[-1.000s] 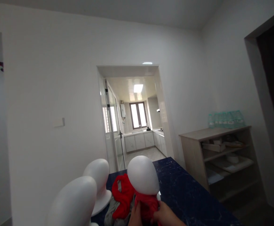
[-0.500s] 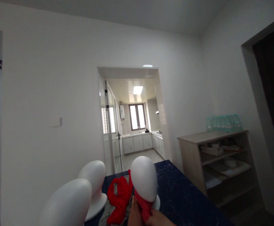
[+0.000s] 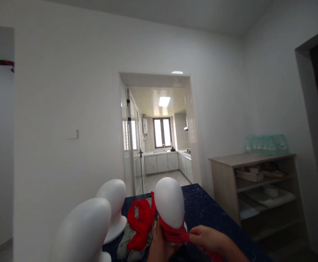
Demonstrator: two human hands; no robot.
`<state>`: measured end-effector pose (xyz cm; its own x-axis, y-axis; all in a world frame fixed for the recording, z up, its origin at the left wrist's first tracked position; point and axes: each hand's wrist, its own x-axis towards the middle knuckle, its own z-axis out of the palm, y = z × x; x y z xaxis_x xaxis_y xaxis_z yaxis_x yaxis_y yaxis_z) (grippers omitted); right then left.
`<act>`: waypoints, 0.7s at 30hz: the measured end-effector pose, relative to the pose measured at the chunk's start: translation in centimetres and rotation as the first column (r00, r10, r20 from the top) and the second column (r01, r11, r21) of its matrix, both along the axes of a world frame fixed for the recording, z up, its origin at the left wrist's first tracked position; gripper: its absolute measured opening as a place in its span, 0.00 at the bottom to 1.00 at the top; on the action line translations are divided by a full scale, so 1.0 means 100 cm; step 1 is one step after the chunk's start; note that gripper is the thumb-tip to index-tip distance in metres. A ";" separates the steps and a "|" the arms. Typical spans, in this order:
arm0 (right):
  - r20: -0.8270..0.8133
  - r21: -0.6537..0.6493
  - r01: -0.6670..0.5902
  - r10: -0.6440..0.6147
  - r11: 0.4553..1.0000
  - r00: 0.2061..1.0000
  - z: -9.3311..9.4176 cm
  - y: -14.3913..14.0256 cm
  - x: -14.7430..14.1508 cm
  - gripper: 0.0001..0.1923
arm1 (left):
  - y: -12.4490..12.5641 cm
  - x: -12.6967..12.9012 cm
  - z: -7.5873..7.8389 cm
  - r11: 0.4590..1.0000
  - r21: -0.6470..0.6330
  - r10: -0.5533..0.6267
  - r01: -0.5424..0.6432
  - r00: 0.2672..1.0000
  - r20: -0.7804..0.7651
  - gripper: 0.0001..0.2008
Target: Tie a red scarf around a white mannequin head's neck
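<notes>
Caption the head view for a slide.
Both hands, left and right, wrap a red scarf around a white mannequin head.

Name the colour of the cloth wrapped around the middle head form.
Red, clearest in the head view.

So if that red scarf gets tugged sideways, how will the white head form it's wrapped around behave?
The head form looks like light foam, tall over a small base, so it may tip or slide on the smooth dark table. The red scarf is limp; the right hand pulls it while the left hand seems to steady the form.
</notes>
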<state>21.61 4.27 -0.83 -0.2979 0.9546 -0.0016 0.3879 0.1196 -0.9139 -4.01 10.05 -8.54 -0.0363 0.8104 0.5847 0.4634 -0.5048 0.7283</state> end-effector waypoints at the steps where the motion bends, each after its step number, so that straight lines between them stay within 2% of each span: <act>1: 0.071 0.028 0.025 -0.026 0.999 0.997 0.004 0.002 0.016 0.15 | -0.001 0.000 0.001 1.000 -0.014 -0.009 0.009 0.999 0.031 0.67; 4: 0.250 0.156 0.103 -0.140 0.982 0.958 0.010 0.015 0.052 0.15 | -0.007 -0.002 0.009 0.995 -0.072 -0.058 0.061 0.997 0.047 0.68; 6: 0.304 0.260 0.167 -0.245 0.951 0.921 0.009 0.024 0.061 0.14 | -0.013 -0.003 0.015 0.993 -0.102 -0.047 0.052 0.998 0.046 0.69; 10: 0.368 0.472 0.297 -0.492 0.830 0.789 0.000 0.035 0.048 0.18 | -0.022 -0.003 0.026 0.988 -0.140 -0.061 0.069 0.996 0.063 0.70; 13: 0.402 0.583 0.294 -0.583 0.758 0.706 -0.006 0.035 0.029 0.24 | -0.020 -0.003 0.024 0.984 -0.111 -0.120 0.138 0.981 0.150 0.71; 15: 0.401 0.666 0.271 -0.639 0.695 0.656 -0.008 0.033 0.016 0.32 | -0.015 -0.002 0.020 0.984 -0.103 -0.129 0.147 0.978 0.163 0.72; 17: 0.364 0.701 0.246 -0.632 0.669 0.684 -0.010 0.031 -0.001 0.41 | -0.011 -0.001 0.016 0.985 -0.118 -0.112 0.127 0.986 0.125 0.72; 18: 0.322 0.684 0.246 -0.587 0.687 0.743 -0.012 0.030 -0.011 0.42 | -0.009 -0.001 0.014 0.987 -0.114 -0.104 0.116 0.989 0.104 0.70; 20: 0.154 0.585 0.264 -0.425 0.767 0.892 -0.015 0.027 -0.035 0.41 | -0.007 0.001 0.011 0.989 -0.089 -0.109 0.118 0.989 0.099 0.68; 21: 0.026 0.515 0.278 -0.339 0.811 0.940 -0.017 0.026 -0.046 0.39 | -0.007 0.001 0.009 0.988 -0.075 -0.123 0.132 0.985 0.121 0.67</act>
<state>16.98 6.90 -2.51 -0.0147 0.8756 0.4828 0.5772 0.4017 -0.7109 -3.90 9.39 -7.61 0.0068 0.8581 0.5134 0.3092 -0.4901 0.8150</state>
